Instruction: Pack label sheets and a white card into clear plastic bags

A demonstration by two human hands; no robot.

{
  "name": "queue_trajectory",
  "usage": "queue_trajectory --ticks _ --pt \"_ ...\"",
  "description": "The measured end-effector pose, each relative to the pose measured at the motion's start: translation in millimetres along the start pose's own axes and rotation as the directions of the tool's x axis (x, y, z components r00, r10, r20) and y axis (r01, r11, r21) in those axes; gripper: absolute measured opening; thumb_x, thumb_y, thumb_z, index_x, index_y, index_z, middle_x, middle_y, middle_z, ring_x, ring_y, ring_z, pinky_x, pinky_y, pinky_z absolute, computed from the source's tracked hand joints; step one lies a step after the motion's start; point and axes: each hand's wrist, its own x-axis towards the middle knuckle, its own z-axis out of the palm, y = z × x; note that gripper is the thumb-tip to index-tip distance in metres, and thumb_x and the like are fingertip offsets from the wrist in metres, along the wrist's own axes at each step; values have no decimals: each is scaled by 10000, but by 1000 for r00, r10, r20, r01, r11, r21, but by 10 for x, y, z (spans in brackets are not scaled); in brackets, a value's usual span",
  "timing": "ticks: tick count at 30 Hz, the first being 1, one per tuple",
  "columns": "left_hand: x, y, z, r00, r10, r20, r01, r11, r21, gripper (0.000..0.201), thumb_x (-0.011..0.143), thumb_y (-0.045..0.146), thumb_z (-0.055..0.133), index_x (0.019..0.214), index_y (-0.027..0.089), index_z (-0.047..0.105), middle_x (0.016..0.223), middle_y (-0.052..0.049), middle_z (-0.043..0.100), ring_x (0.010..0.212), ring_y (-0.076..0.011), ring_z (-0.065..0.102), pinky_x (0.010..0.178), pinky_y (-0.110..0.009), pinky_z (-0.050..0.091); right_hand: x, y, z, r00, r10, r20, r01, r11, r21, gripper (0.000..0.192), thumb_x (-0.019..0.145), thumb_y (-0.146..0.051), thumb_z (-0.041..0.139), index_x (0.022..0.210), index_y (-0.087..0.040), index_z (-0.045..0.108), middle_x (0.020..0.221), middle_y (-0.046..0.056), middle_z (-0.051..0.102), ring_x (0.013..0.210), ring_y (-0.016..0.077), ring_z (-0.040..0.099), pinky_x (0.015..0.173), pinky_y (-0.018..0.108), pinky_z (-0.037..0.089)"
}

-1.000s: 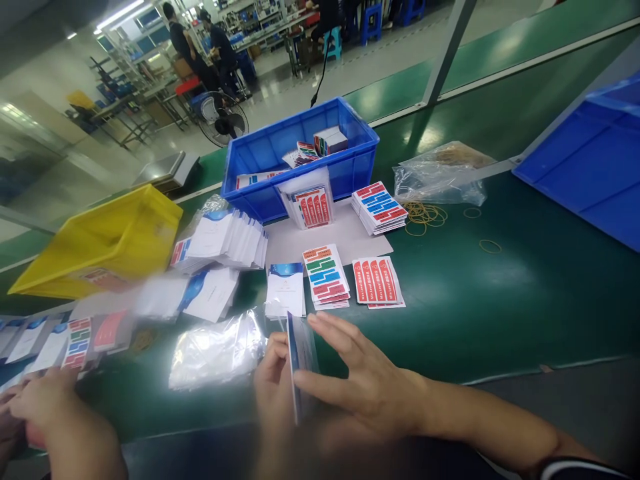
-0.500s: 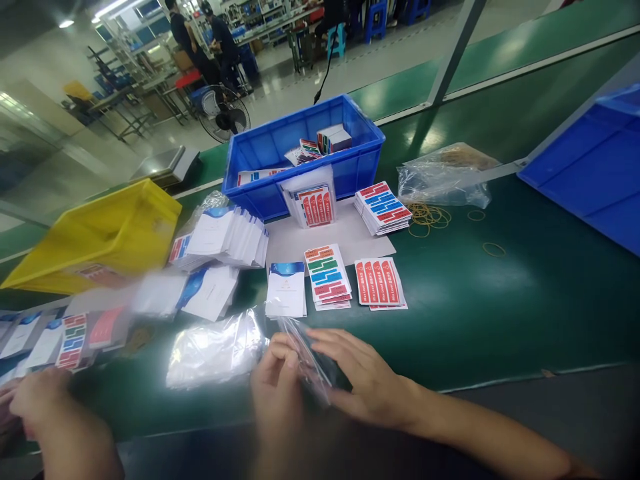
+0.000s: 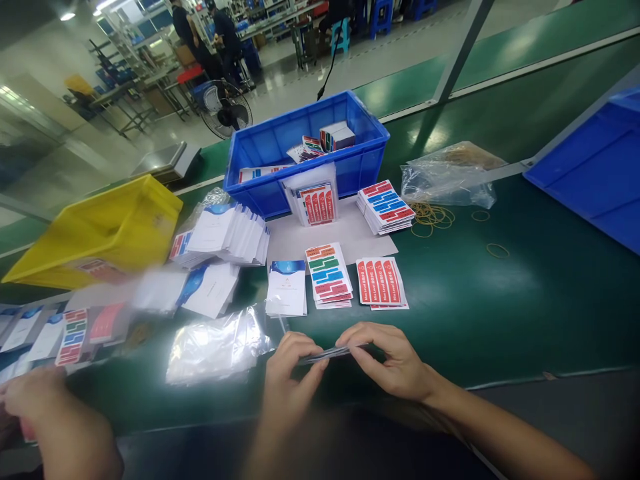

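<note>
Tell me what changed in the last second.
The thin packet, held upright on edge a second ago, now lies flat, edge-on to the camera, pinched between the left hand and right hand. The card stacks, blue bin and rubber bands stayed put.

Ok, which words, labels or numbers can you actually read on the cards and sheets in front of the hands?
None can be read.
Red label sheets: white lettering, too small to read.
Multicolour label sheets: print too small to read.
White and blue booklet: small emblem, text blurred.
Label stack by the blue bin: unreadable.
Thin packet held edge-on by left hand and right hand: no face visible.
</note>
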Motion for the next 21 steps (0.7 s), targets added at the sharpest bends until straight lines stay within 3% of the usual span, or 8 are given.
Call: queue_trajectory --ticks 9,14,21 --pt "9 119 8 997 61 38 -61 998 1 131 840 94 559 755 179 612 692 -15 587 701 -144 533 648 -294 423 39 35 -88 987 -156 42 159 984 -82 177 820 -78 485 805 -169 636 763 59 712 680 144 656 623 236 518" --pt "31 140 39 997 44 69 -43 999 -12 87 827 106 588 800 181 624 730 -19 606 724 -144 552 652 -286 435 42 73 -92 986 -116 120 123 991 -54 141 820 -89 515 818 -170 630 788 54 714 707 137 665 646 224 524" --pt "116 148 105 988 115 103 -114 993 -7 119 815 67 587 809 178 629 721 -20 632 716 -134 563 663 -275 451 68 113 -43 966 -137 220 151 987 -48 152 829 -90 501 845 -162 634 739 39 685 678 126 642 638 215 498"
